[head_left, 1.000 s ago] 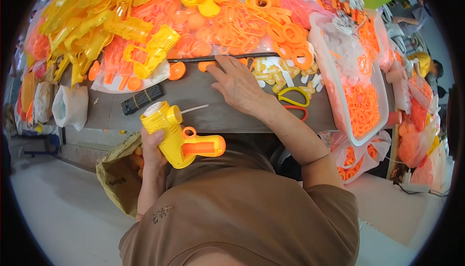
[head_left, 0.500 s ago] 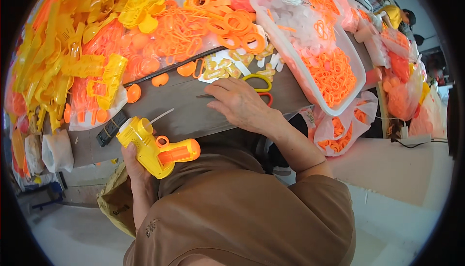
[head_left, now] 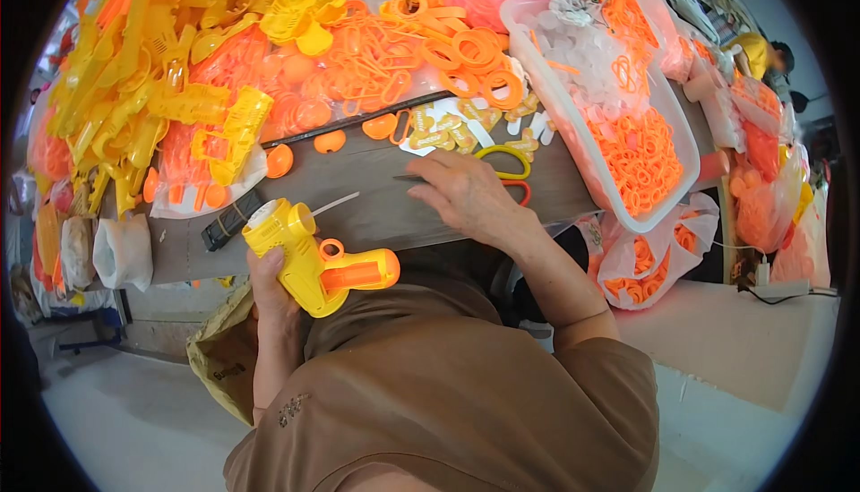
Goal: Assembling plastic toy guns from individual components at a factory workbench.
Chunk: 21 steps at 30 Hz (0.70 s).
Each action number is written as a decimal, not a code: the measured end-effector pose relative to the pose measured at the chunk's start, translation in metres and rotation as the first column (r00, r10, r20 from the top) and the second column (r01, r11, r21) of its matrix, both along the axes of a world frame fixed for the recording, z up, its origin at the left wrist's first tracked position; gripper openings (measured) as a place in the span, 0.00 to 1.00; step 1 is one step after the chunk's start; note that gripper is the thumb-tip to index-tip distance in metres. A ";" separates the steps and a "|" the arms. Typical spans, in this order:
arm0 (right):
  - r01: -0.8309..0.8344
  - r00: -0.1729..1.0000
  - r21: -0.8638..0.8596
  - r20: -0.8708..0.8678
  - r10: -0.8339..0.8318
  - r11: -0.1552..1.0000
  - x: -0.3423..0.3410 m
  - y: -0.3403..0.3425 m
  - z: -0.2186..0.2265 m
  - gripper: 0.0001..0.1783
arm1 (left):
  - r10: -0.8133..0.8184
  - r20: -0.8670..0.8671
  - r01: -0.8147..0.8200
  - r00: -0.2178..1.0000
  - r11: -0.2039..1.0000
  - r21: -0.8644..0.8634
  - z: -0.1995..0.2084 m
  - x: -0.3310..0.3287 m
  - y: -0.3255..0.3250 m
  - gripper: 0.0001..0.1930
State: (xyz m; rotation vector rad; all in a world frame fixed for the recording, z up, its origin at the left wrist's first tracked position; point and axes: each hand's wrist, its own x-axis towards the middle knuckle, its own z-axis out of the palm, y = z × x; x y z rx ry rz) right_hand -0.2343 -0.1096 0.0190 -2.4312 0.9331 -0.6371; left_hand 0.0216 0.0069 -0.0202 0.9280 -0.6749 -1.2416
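Note:
My left hand [head_left: 273,282] is closed round the body of a yellow toy gun [head_left: 300,246] with an orange insert in its grip and an orange ring-shaped trigger. A thin white stick [head_left: 337,203] shows beside the toy, over the tabletop; whether it is joined to the toy I cannot tell. My right hand [head_left: 466,192] rests palm down over the middle of a pair of scissors, fingers loosely stretched with thumb apart. The scissors' yellow and red handles [head_left: 512,162] stick out to its right. Just beyond the fingertips lie gold-and-white stickers [head_left: 452,125].
Yellow toy shells [head_left: 116,89] are heaped at the far left, orange parts [head_left: 376,58] behind the stickers. A white tub [head_left: 640,223] of orange rings stands at right, above a bag [head_left: 640,268] of orange parts. A dark banded block [head_left: 231,221] lies near the toy. Another person [head_left: 757,53] is at far right.
The whole view has shifted, so the table and hands appear farther right. The left hand still holds the toy gun, and the right hand stays over the scissors.

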 end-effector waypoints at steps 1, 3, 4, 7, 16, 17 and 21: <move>0.027 0.999 0.016 -0.034 -0.027 0.999 0.001 -0.004 0.000 0.15 | -0.015 -0.003 0.015 1.000 1.000 -0.005 -0.001 0.001 0.000 0.31; 0.038 0.999 -0.009 -0.034 -0.038 0.999 0.004 -0.015 0.000 0.15 | -0.022 -0.007 0.022 1.000 1.000 -0.001 0.000 0.003 0.000 0.31; 0.058 0.998 -0.032 -0.038 -0.059 0.998 0.005 -0.021 0.000 0.15 | -0.015 -0.005 0.015 1.000 1.000 -0.003 -0.001 0.004 0.000 0.31; 0.052 0.997 -0.136 -0.041 -0.058 0.989 0.008 -0.042 0.006 0.12 | -0.019 -0.037 0.019 0.999 1.000 -0.005 -0.007 0.007 -0.001 0.32; 0.175 0.979 -0.415 -0.021 -0.202 0.893 0.040 -0.128 0.003 0.20 | 0.009 -0.104 -0.010 0.995 1.000 -0.013 -0.019 0.014 -0.007 0.34; 0.172 0.980 -0.414 -0.020 -0.198 0.894 0.046 -0.135 0.000 0.20 | 0.007 -0.095 -0.007 0.995 1.000 -0.008 -0.019 0.013 -0.007 0.34; 0.152 0.891 -0.452 -0.322 -0.320 0.879 0.077 -0.131 -0.013 0.29 | 0.008 -0.038 -0.008 0.999 1.000 0.001 -0.015 0.011 -0.008 0.35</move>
